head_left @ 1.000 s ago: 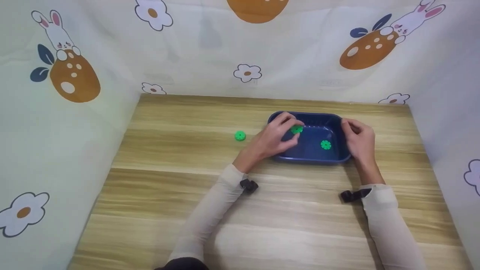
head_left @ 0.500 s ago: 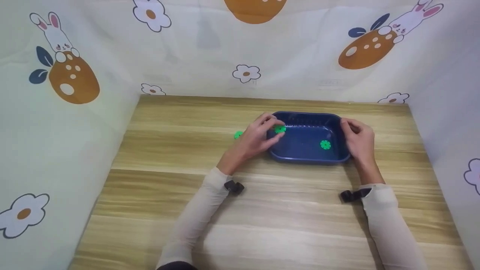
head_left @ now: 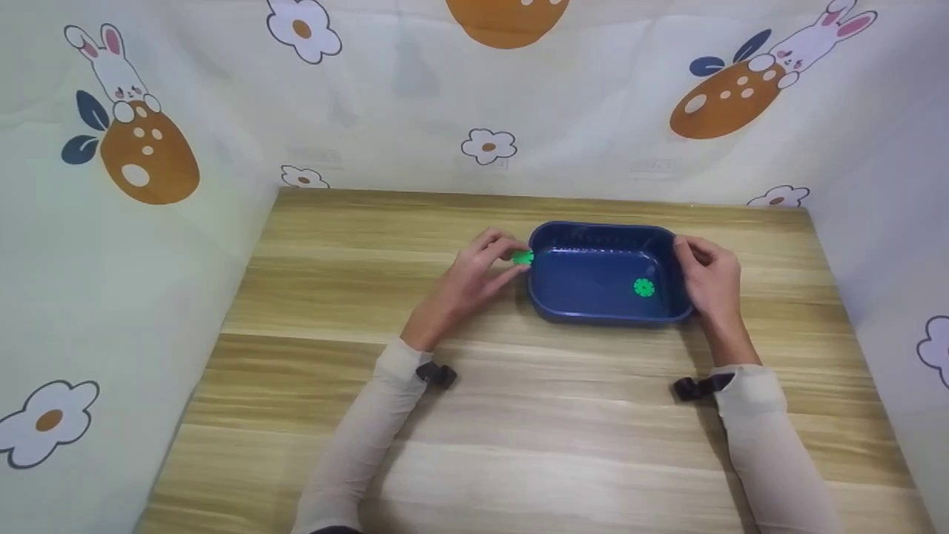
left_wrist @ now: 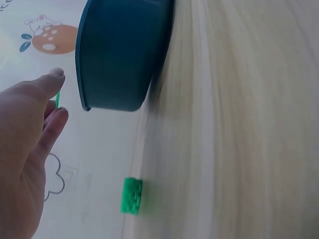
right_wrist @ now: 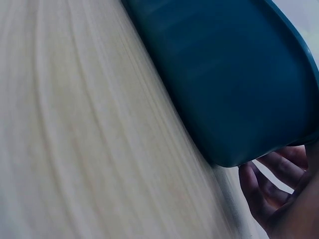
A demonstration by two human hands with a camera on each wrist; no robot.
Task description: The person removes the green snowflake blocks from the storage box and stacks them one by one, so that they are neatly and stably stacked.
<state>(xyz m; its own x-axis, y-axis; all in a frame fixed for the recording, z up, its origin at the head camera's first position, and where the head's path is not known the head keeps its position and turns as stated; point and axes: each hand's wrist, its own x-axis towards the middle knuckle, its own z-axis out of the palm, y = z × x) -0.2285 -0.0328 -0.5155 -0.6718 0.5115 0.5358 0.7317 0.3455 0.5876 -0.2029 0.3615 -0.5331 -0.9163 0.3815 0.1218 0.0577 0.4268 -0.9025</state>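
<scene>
My left hand (head_left: 468,276) pinches a thin green notched disc (head_left: 523,257) between thumb and fingertips, right at the left rim of a dark blue tray (head_left: 593,320). In the left wrist view that disc (left_wrist: 58,98) shows edge-on as a green sliver. A second green disc (head_left: 643,288) lies flat on the tray floor, towards its right side. My right hand (head_left: 710,278) grips the tray's right end at the rim. Seen from the right wrist, its fingers (right_wrist: 251,189) are against the outside of the tray wall.
A short stack of green discs (left_wrist: 131,195) stands on the wooden table (head_left: 519,445), left of the tray; the left hand hides it in the head view. Patterned cloth (head_left: 400,111) hangs along the back and both sides.
My left hand has moved left with its disc, from over the tray's inside to its left rim, and now covers the stack. My right hand and the tray have stayed put.
</scene>
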